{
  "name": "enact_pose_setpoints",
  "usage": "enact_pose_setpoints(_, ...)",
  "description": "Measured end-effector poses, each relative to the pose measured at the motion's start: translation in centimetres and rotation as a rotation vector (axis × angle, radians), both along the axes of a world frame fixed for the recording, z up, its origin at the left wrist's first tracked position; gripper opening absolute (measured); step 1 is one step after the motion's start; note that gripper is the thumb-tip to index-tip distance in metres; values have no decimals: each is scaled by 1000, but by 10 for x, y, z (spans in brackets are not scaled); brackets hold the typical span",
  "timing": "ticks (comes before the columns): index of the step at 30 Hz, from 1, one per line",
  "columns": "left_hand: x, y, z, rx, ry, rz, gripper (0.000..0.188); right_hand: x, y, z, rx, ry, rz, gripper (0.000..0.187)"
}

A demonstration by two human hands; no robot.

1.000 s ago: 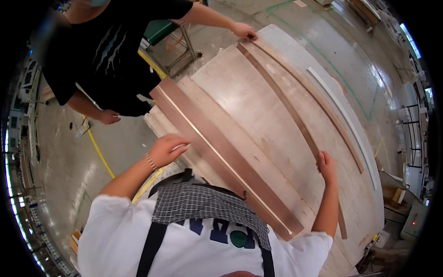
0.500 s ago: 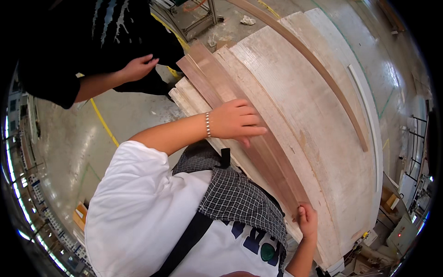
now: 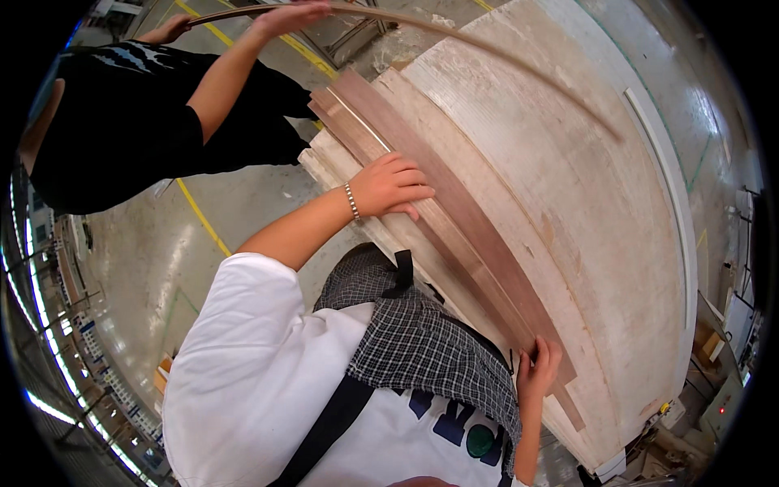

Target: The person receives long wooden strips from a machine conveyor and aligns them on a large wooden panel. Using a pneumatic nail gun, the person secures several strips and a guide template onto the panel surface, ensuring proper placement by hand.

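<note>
Long brown wooden strips (image 3: 519,280) lie side by side along the near part of a pale wooden worktop (image 3: 560,187). My left hand (image 3: 393,185), with a beaded bracelet at the wrist, curls over a narrow strip (image 3: 450,231) toward its far-left half. The left thumb and palm underside are partly hidden. Close to the strips' near-right end, my right hand (image 3: 541,367) has its fingers over the same narrow strip and its thumb at the near edge. A thin bright line runs along the strips beyond my left hand.
At the far left a person in black (image 3: 154,122) holds up a long thin wooden strip (image 3: 479,40), which reaches over the worktop. A white strip (image 3: 661,187) lies along the far-right edge. Yellow lines (image 3: 201,215) mark the floor.
The other person has lifted the long strip off the worktop with both hands. My left hand has moved a little left and away. Strip ends now show beyond my right hand.
</note>
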State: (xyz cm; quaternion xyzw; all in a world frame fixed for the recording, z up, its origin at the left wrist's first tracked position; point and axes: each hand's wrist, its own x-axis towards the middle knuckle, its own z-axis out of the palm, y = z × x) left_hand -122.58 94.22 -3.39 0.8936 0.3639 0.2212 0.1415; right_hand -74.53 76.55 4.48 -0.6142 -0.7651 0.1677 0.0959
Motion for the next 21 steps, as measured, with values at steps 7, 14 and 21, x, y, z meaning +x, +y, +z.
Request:
enact_pose_setpoints(7,3,10,-16,-9,29,-21,48,-7,7,-22,52,-8,-70,46)
enact_pose_setpoints(14,-4,12,-22,-56,143,21,47,-14,6,-37,-21,-10,-131,50)
enact_pose_setpoints(21,-7,25,-20,39,156,-82,52,-20,13,-71,123,104,-130,45)
